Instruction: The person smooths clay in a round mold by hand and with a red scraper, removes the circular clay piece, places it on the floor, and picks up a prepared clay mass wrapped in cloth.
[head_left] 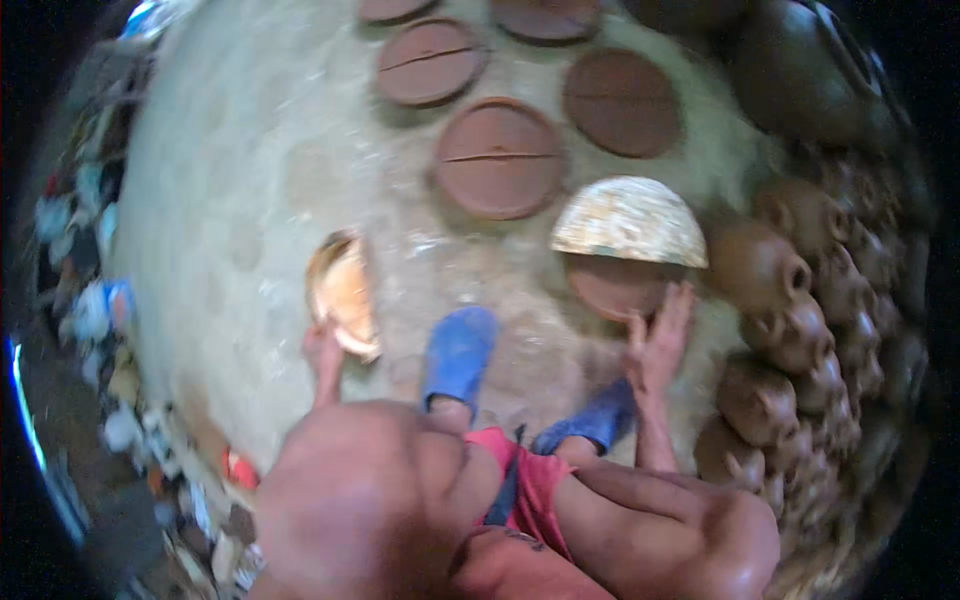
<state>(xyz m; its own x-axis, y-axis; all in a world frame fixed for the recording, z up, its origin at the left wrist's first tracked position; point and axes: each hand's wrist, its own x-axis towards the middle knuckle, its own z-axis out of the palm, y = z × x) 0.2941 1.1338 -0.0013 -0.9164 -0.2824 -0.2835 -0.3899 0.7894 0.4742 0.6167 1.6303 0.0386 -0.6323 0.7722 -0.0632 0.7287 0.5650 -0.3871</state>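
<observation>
My left hand [322,350] grips the lower end of a half-round piece [345,293] with a pale orange face and a darker rim, held above the floor. On the right lies a round brown clay slab [620,287]. A half-round board [630,222], mottled white and tan, covers the slab's far half, its straight edge toward me. My right hand [660,340] rests at the slab's near right edge, fingers stretched out and thumb apart. Just beyond lies another clay disc [500,185] with a split line across its middle.
More clay discs [622,103] lie farther off on the grey floor [230,190]. Round clay pots [755,265] are stacked along the right, with a large dark pot [800,75] behind. Assorted clutter [95,305] lines the left. My blue shoes [461,352] stand between my hands.
</observation>
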